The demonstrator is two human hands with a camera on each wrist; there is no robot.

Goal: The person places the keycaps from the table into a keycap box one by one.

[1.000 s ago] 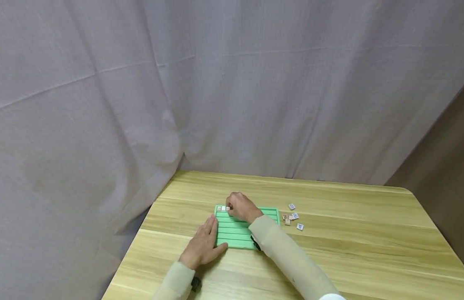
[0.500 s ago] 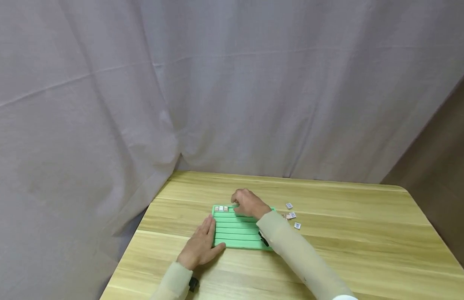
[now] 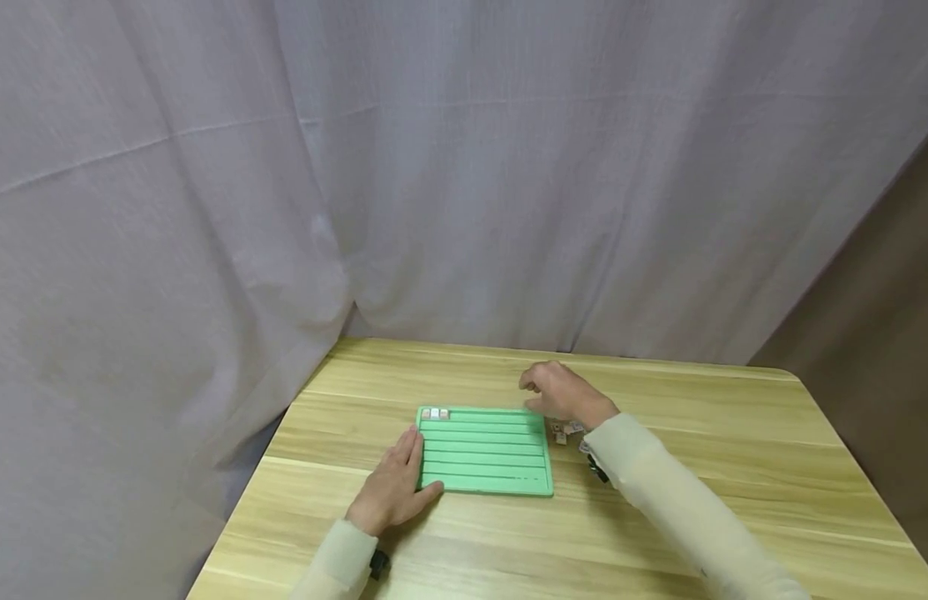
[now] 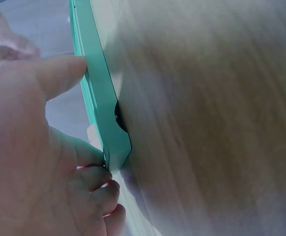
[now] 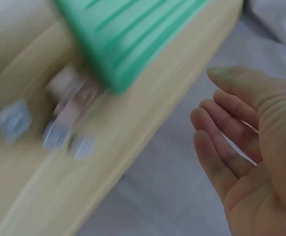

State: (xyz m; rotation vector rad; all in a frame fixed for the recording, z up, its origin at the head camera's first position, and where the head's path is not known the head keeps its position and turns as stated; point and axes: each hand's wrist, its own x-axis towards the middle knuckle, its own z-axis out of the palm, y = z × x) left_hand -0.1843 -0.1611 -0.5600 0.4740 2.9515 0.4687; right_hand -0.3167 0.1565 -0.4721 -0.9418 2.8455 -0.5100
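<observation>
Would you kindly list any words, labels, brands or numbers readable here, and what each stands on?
No text can be read in any view.
Three small tiles in the green ridged tray: faces too small to read.
Loose tiles beside it: too small in the head view, blurred in the right wrist view.

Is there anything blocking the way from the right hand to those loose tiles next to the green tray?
Nothing visible does. The right hand holds nothing, and no object shows between it and the loose tiles. The green tray lies beside them, not over them.
</observation>
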